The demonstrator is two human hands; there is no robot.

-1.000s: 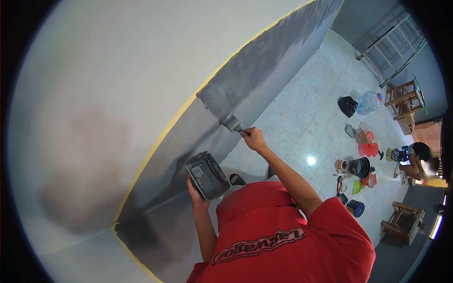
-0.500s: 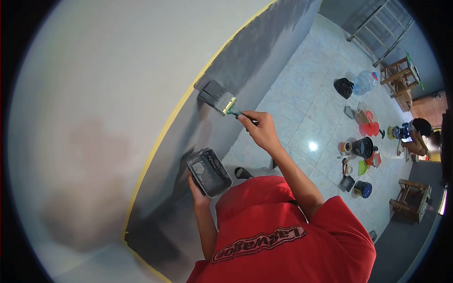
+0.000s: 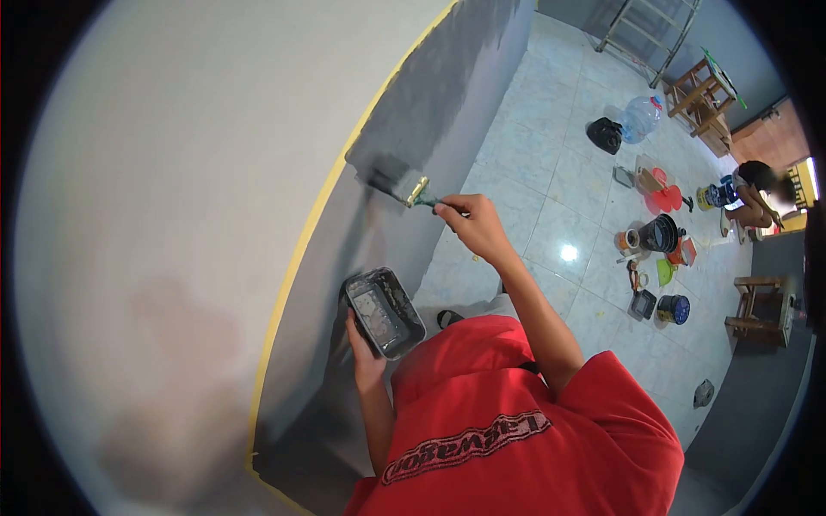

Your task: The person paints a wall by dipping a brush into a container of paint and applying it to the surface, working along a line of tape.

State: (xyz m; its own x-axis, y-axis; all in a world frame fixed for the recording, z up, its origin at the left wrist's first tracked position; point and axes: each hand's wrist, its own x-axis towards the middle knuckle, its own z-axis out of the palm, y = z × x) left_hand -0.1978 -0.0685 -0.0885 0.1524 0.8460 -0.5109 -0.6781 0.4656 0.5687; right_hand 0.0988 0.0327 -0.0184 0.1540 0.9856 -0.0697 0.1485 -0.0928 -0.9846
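My right hand is closed around the green handle of a wide paintbrush. Its dark bristles lie against the grey-painted lower wall, a short way from the yellow masking tape that borders the pale upper wall. Below the brush, my left hand grips a black rectangular paint tray by its side, with the fingers partly hidden beneath it. Grey paint coats the inside of the tray. Darker, streaky paint covers the wall beyond the brush.
On the tiled floor stand several buckets, including a black bucket, plus a water jug and a black bag. Wooden stools and a ladder stand farther back. Another person crouches at the far right.
The bristles have shifted slightly away from the yellow tape, across the grey wall. My view has turned a little, so the floor items appear displaced. Both hands keep their holds.
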